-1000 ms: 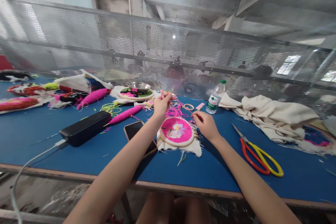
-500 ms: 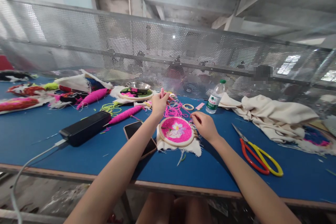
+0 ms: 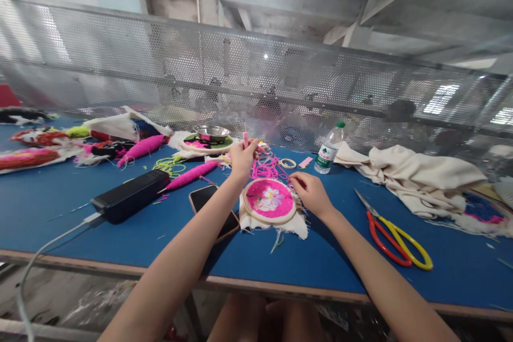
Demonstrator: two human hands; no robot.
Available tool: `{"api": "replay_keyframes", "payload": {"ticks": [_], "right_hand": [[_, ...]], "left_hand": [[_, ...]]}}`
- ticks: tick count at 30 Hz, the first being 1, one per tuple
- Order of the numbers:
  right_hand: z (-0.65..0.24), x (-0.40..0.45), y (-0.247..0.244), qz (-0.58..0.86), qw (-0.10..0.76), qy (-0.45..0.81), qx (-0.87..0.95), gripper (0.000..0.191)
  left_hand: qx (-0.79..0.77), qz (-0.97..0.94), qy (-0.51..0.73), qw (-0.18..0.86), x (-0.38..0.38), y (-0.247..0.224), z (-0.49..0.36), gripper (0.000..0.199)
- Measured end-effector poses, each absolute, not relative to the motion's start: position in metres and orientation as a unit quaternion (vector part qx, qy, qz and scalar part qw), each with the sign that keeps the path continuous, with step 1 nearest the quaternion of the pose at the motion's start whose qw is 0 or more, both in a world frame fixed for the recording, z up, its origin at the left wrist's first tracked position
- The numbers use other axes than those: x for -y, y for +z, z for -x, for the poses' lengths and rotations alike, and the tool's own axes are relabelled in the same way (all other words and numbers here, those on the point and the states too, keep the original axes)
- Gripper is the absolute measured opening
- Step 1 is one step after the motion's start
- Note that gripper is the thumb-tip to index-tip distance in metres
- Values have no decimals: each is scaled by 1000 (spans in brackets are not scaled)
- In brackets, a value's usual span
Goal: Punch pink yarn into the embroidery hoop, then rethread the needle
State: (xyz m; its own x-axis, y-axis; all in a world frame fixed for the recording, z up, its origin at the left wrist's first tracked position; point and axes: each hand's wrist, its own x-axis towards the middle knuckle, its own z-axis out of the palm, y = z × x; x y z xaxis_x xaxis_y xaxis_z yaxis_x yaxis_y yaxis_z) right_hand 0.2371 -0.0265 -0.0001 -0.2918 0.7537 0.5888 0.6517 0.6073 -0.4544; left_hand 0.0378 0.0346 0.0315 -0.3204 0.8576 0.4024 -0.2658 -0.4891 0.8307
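Observation:
My left hand (image 3: 241,163) is closed around a pink-handled punch needle (image 3: 246,140), its thin metal tip pointing up. Just behind the hoop's right edge, my right hand (image 3: 315,193) pinches what looks like a strand of pink yarn; the fingertips are small in view. An embroidery hoop (image 3: 270,220) lies flat between my forearms, stretching white cloth worked in pink with a white-and-lilac flower. Loose pink yarn (image 3: 264,170) is heaped behind it. The dark phone (image 3: 203,197) lies partly under my left forearm.
Red-and-yellow-handled scissors (image 3: 395,235) lie at right, below cream cloth (image 3: 425,171). A water bottle (image 3: 328,149) stands behind my right hand. At left are a black power bank (image 3: 130,196) with a white cable and a pink yarn bundle (image 3: 192,175). A metal bowl (image 3: 212,132) sits farther back.
The punch needle in my left hand has tilted slightly left and moved up a little. My right hand has shifted slightly left, toward the hoop. The hoop has stayed in place.

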Motion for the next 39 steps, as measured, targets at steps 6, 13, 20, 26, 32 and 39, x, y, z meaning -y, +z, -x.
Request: {"api": "replay_keyframes", "payload": {"ticks": [6, 13, 20, 26, 32, 39], "right_hand": [[-236, 27, 0, 436, 419, 102, 790, 23], [-239, 22, -3, 452, 445, 138, 761, 26], [-238, 23, 0, 448, 448, 189, 750, 28], [-238, 23, -1, 447, 451, 177, 752, 27], [-237, 24, 0, 452, 444, 152, 758, 28], [-238, 22, -2, 454, 441, 156, 759, 27]], "left_hand": [[-321, -444, 731, 406, -32, 33, -38, 14], [-294, -470, 682, 477, -31, 32, -42, 22], [-232, -467, 658, 544, -35, 26, -46, 25], [-276, -472, 658, 518, -31, 29, -47, 19], [-288, -476, 657, 509, -28, 30, -47, 15], [-280, -484, 657, 506, -29, 28, -47, 19]]}}
